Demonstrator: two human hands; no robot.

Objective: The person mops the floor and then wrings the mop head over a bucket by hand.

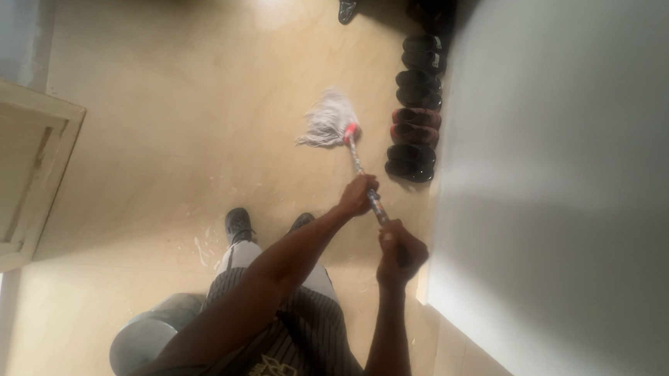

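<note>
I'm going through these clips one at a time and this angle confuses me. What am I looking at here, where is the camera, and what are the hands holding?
There is one picture, taken by a camera worn on a person's head, looking down at their own body and the floor. No machine is involved, only two bare hands. The left hand and the right hand both grip the handle of a string mop, whose pale head rests on the glossy beige floor. Beside the mop, a row of dark shoes lines a white wall. A grey bucket stands near the person's feet.
</note>
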